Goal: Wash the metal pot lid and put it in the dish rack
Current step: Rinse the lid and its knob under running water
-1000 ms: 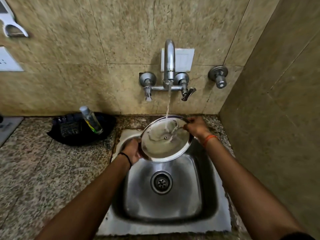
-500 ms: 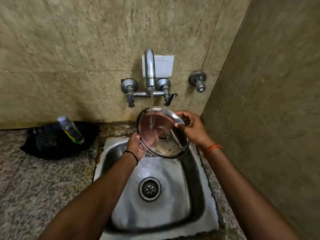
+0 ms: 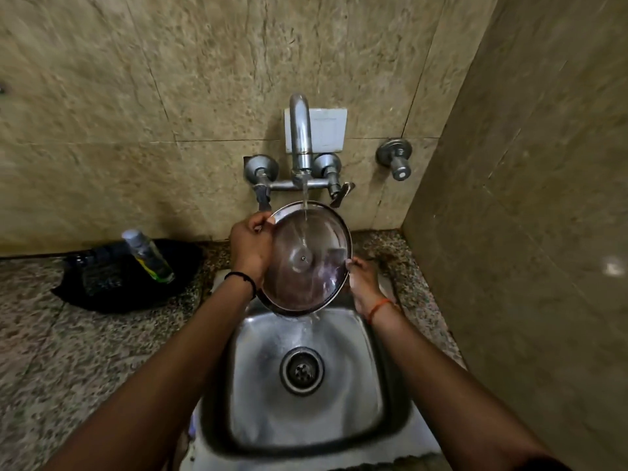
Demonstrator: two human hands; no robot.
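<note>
You have the lid (image 3: 306, 260) up on edge under the tap (image 3: 300, 137), tilted steeply so its inner face looks toward you, and it hangs over the back of the sink (image 3: 380, 385). Your left hand (image 3: 249, 248) pinches the upper left rim with fingers curled over the edge; your right hand (image 3: 363, 280) cups the lower right rim, thumb on the front. Both hands are closed on the lid and nothing else carries it.

The stream (image 3: 304, 212) strikes near the top of the face, runs down and spills off the bottom edge into the basin. That is where trouble starts:

- Wet steel held only by its thin rim can slide out of your fingers, most likely at the right hand, where the runoff passes close by. A drop would bang the lid into the basin.
- The top edge sits just below the tap handles (image 3: 334, 190). Lift or turn the lid carelessly and the rim could knock them.
- At this steep angle the water may splash off the face toward the counter (image 3: 85, 351) and the dark cloth (image 3: 112, 290) with the bottle (image 3: 149, 256) lying on it.
- The far face is hidden from view, so I cannot say whether it is clean; carrying the lid off now might leave it unwashed.

No dish rack shows here, so you will probably have to turn away with a dripping lid. Tighten your hold before you move.
</note>
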